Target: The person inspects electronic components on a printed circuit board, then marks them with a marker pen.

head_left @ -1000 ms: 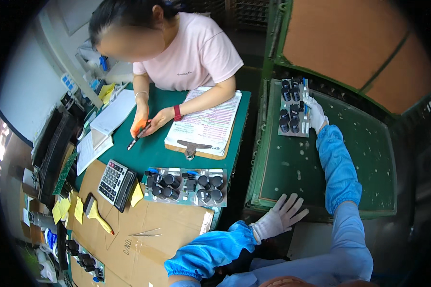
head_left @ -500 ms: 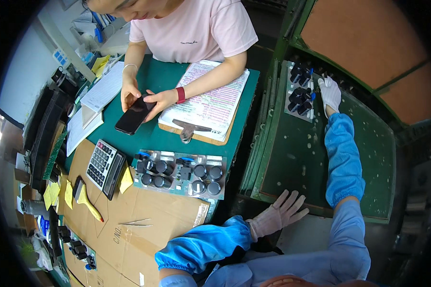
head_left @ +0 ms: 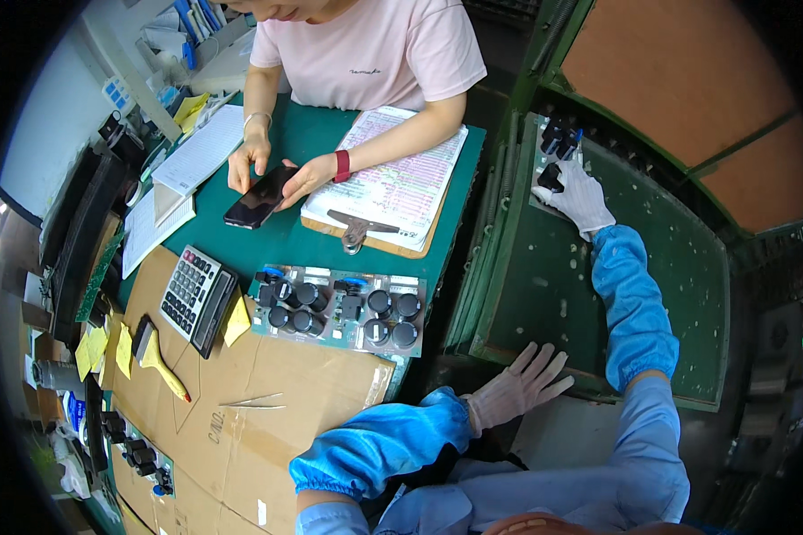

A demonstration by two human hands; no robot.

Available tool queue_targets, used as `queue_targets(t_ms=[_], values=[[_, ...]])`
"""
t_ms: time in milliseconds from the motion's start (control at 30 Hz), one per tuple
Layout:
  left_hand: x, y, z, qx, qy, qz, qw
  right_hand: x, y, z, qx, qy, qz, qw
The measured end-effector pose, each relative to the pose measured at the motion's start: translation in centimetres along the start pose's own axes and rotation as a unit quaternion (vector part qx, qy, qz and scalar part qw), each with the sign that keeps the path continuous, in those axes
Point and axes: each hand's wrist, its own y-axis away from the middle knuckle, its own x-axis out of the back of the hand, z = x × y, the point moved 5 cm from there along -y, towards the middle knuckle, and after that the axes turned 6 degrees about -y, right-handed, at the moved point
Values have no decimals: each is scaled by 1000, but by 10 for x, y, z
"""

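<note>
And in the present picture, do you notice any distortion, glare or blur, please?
Head view: the green plate shows a bowed outline; head view: bright glare at the far left; head view: right hand fairly sharp, right rim dim and blurred.

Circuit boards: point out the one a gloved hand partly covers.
The far board on the green surface, partly under the right hand. The board by the calculator and the lower-left board have no hand over them.

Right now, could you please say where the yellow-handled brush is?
The yellow-handled brush lies at the head view's lower left, on brown cardboard beside the grey calculator.
</note>
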Motion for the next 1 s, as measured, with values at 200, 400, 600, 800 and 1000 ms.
queue_targets(t_ms=[200, 400, 600, 800, 1000], values=[[0, 4, -4, 17, 23, 45, 999, 9, 2, -12, 24, -42, 48, 998], [-3, 5, -1, -8, 27, 90, 996, 19, 8, -16, 26, 62, 19, 998], [15, 10, 3, 16, 52, 31, 998, 67, 42, -44, -7, 12, 50, 999], [83, 60, 13, 72, 93, 8, 993, 107, 93, -160, 168, -154, 48, 972], [170, 183, 34, 204, 85, 136, 966, 123, 175, -347, 385, -335, -81, 856]])
